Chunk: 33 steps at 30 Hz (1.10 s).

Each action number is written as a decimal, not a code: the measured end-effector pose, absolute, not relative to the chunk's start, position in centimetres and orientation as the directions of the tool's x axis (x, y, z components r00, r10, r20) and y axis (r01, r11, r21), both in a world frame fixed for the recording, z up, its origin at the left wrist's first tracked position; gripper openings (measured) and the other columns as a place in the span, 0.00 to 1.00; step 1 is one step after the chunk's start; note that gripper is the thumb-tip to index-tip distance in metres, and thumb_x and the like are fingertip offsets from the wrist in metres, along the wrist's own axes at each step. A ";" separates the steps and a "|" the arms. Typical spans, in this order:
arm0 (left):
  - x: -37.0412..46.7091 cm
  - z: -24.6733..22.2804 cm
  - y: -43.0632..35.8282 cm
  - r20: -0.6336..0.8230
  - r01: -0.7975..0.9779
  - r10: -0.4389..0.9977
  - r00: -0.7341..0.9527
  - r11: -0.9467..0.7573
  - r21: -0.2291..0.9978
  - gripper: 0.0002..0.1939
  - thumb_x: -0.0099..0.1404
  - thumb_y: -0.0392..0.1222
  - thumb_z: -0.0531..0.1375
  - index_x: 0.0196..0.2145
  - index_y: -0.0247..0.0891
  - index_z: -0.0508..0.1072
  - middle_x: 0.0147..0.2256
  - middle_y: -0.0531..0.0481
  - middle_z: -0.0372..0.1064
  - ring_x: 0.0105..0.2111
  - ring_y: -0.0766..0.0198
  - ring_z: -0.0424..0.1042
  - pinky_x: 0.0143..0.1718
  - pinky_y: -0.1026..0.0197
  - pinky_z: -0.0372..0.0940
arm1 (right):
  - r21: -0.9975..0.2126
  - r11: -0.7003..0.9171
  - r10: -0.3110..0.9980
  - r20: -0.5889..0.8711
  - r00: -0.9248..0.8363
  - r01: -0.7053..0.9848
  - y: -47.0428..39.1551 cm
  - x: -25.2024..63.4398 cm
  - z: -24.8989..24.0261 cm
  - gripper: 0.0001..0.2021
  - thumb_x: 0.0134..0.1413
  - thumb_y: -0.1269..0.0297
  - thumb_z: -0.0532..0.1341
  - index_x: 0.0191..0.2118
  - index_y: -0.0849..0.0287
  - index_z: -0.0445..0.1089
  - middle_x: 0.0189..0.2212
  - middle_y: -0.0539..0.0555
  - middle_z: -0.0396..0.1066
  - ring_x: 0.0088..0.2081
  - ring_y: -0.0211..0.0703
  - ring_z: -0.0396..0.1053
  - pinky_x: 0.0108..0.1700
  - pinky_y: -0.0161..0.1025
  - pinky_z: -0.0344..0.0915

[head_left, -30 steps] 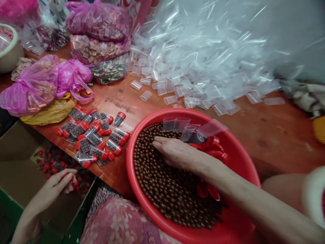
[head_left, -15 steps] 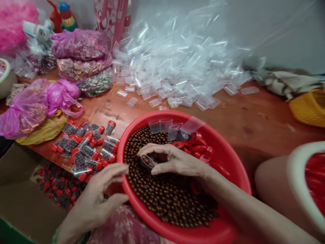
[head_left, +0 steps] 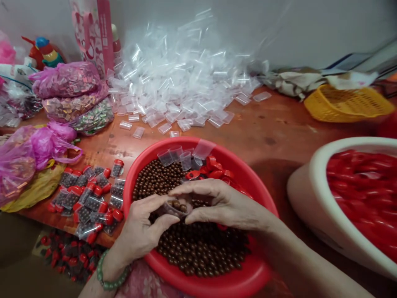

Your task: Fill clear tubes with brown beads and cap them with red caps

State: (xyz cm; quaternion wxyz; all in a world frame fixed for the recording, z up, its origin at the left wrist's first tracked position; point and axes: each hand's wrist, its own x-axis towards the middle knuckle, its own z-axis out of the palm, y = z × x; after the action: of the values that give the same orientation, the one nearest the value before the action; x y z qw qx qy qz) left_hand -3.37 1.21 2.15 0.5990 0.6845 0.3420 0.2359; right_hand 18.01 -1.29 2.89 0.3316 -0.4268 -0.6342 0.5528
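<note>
Above the brown balls (head_left: 201,252) in a red basin (head_left: 269,194), my left hand (head_left: 145,225) and my right hand (head_left: 217,203) both hold one small clear container (head_left: 175,207). Brown balls show at its open mouth. The left thumb and fingers close on its left side, and the right thumb and fingertips on its right. Several clear empty containers (head_left: 186,160) lean at the basin's back, beside red caps (head_left: 214,165). Filled containers with red caps (head_left: 93,200) lie in a heap on the table left of the basin.
A big pile of clear containers (head_left: 186,87) lies at the back. Pink bags (head_left: 71,80) stand at the left. At the right are a white tub (head_left: 307,178) of red caps and a yellow basket (head_left: 344,109). A box of capped containers (head_left: 70,258) sits below the table's left edge.
My left hand has moved right, over the basin, and closed on the container that my right hand was holding. The view has shifted to the right.
</note>
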 end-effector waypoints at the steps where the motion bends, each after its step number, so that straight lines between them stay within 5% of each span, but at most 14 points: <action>1: -3.4 2.1 1.2 -0.082 0.172 0.756 0.649 -0.040 0.984 0.09 0.64 0.40 0.62 0.41 0.38 0.77 0.38 0.47 0.75 0.39 0.61 0.72 0.44 0.63 0.64 | -0.985 -0.001 0.924 -0.066 -0.376 0.172 -1.5 18.4 2.9 0.20 0.53 0.55 0.65 0.51 0.57 0.71 0.36 0.51 0.73 0.33 0.37 0.71 0.37 0.36 0.69; 9: -3.1 1.6 1.2 -0.049 0.164 0.716 0.696 -0.092 0.982 0.08 0.67 0.37 0.58 0.43 0.38 0.73 0.43 0.47 0.74 0.45 0.63 0.72 0.48 0.63 0.65 | -0.765 0.026 0.993 -0.056 -0.106 0.644 -3.1 23.6 2.1 0.12 0.60 0.61 0.58 0.47 0.57 0.72 0.37 0.54 0.75 0.36 0.43 0.73 0.39 0.40 0.69; 17: -2.7 2.1 1.1 -0.098 0.219 0.743 0.662 -0.066 0.973 0.07 0.67 0.38 0.58 0.42 0.39 0.73 0.40 0.50 0.74 0.41 0.65 0.74 0.44 0.66 0.66 | -0.449 0.161 0.962 -0.126 -0.241 0.879 -5.1 22.8 1.4 0.07 0.58 0.73 0.56 0.38 0.58 0.71 0.35 0.55 0.69 0.38 0.46 0.68 0.41 0.43 0.66; 25: -2.1 1.1 1.3 -0.260 0.183 0.742 0.618 0.186 0.965 0.11 0.64 0.45 0.61 0.43 0.37 0.72 0.39 0.47 0.75 0.40 0.61 0.75 0.42 0.63 0.66 | -0.287 0.251 0.945 -0.133 -0.298 0.925 -5.9 22.2 -0.5 0.13 0.51 0.81 0.53 0.36 0.58 0.70 0.36 0.57 0.69 0.36 0.48 0.67 0.39 0.45 0.65; 29: -2.2 1.4 0.9 -0.289 0.178 0.745 0.601 0.228 0.957 0.12 0.64 0.46 0.62 0.42 0.36 0.71 0.38 0.46 0.75 0.39 0.61 0.75 0.42 0.62 0.66 | -0.366 0.306 0.949 0.046 -0.312 0.879 -5.1 22.3 -0.5 0.09 0.58 0.74 0.54 0.30 0.57 0.68 0.28 0.53 0.69 0.29 0.44 0.66 0.33 0.41 0.64; 33: -1.9 2.0 0.3 -0.283 0.119 0.721 0.632 0.271 0.955 0.11 0.66 0.45 0.59 0.43 0.36 0.68 0.35 0.47 0.74 0.38 0.64 0.74 0.42 0.64 0.65 | -0.712 0.173 0.982 0.180 -0.060 0.680 -4.9 21.4 1.6 0.07 0.61 0.60 0.57 0.36 0.55 0.70 0.30 0.52 0.73 0.31 0.42 0.70 0.33 0.38 0.68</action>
State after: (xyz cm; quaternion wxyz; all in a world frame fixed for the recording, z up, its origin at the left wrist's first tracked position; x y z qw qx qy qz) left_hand -1.91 0.29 1.96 0.7049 0.5649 0.3721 0.2135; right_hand 21.35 -4.93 1.55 0.3295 -0.6011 -0.6912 0.2288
